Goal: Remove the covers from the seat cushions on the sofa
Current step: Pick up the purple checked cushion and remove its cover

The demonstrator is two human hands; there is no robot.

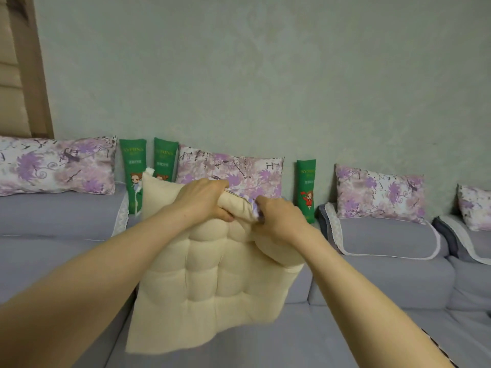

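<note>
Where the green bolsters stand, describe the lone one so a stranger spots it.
Along the grey sofa, floral pillows line the wall. Right of the second from the left stands one green bolster. Unlike the pair further left, it stands alone, with a red figure.

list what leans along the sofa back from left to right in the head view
far-left floral pillow → first green pack → second green pack → middle floral pillow → third green pack → right floral pillow → floral pillow at the right edge

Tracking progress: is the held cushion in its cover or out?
Nearly out: the cushion is bare cream; only an edge of floral cover shows by the right hand.
</note>
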